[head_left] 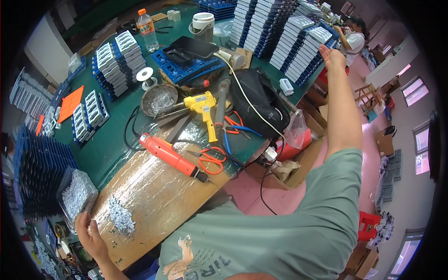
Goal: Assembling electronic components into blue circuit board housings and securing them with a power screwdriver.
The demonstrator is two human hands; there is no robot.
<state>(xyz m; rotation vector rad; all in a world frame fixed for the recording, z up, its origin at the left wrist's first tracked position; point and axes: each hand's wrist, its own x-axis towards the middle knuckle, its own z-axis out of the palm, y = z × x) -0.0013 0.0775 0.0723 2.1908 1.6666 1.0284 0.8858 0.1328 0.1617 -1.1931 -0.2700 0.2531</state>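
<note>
Two bare hands work far apart. At lower left of the frame, the left hand (88, 233) rests open on the foil-covered desk (158, 196), fingers touching a loose pile of small silvery metal parts (120, 218) just to its right; a clear tray of the same parts (78, 193) sits just above it. One red handheld power tool (170, 154) and one pair of orange-handled scissors (210, 158) lie mid-desk. At upper right, the right hand (332, 57) reaches open-palmed against tall leaning stacks of blue-and-white trays (305, 46), gripping nothing.

An assembly workshop: stacked blue part trays (261, 23), a soldering iron (170, 156) and scissors (210, 158) crowd the green workbench (112, 144).
</note>
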